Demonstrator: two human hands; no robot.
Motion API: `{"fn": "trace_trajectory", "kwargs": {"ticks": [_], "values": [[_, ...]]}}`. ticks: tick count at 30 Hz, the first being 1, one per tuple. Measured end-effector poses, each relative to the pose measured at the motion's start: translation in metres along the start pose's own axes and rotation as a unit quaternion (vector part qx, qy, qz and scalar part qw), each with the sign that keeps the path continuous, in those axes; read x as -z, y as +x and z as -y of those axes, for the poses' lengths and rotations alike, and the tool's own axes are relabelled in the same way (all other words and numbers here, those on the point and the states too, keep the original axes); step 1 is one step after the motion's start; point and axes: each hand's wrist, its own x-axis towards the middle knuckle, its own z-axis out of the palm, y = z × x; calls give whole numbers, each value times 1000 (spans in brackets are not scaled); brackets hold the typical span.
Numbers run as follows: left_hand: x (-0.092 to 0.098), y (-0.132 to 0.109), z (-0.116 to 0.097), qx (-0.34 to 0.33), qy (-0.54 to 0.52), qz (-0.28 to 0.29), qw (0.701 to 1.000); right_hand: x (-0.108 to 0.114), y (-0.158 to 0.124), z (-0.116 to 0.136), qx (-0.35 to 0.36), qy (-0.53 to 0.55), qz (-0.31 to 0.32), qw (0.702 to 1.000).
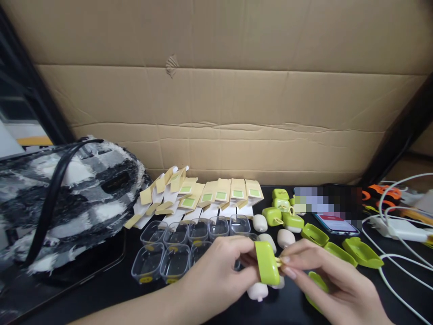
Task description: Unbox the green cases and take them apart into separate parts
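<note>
My left hand (219,277) holds a green rounded case (268,263) between thumb and fingers, tilted on its side. On its right, my right hand (326,275) pinches a small pale loop (278,262) that sticks out of the case. White rounded pieces, such as one (257,291) below the case and one (286,238) above my right fingers, lie on the black table. Assembled green cases (293,222) are grouped behind them. Open green shells (362,253) lie to the right, one partly hidden by my right hand.
Clear plastic cups (175,262) stand in rows left of centre, with folded cards (208,196) behind. A plaid bag (67,194) is at left. A phone (338,224), white cables (389,275), a white adapter (402,229) and orange-handled scissors (385,192) are at right. Cardboard (219,99) rises behind.
</note>
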Motion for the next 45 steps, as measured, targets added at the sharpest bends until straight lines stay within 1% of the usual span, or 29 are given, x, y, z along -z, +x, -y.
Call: {"fn": "trace_trajectory", "kwargs": {"ticks": [3,6,10,13,16,17,19,22,25,28,32,34,37,39,40,42,45], "values": [[0,-1,2,-22,86,6,996,0,0,3,-2,-5,43,999],[0,-2,4,-34,143,24,989,-2,3,5,13,-9,58,998],[-1,-3,5,-31,161,49,985,-6,6,8,35,-29,61,997],[1,-3,5,-25,151,56,987,-5,7,9,35,-54,61,996],[4,-5,2,-24,135,69,988,-2,6,8,45,-132,32,990],[4,-5,1,-30,146,69,986,-2,6,8,58,-162,25,985],[3,-7,-1,-60,197,61,977,-3,5,7,89,-208,33,974],[1,-9,0,-107,265,52,957,-7,5,7,109,-227,52,966],[-1,-10,1,-127,290,44,948,-11,5,9,89,-210,42,973],[-2,-10,1,-151,293,36,943,-11,5,10,82,-196,35,977],[-2,-10,-1,-156,278,34,947,-9,4,10,74,-188,27,979],[0,-9,-1,-153,263,27,952,-9,3,7,72,-183,14,980],[7,-5,2,-122,222,-12,967,-5,-1,0,52,-172,-29,983],[12,0,5,-77,217,-38,972,0,-2,-5,2,-178,-59,982],[15,2,7,-56,232,-40,970,5,-1,-7,-28,-186,-68,980],[18,6,11,-31,286,-29,957,15,2,-10,-69,-212,-58,973],[17,9,16,-25,356,-13,934,34,9,-13,-82,-258,-21,962]]}}
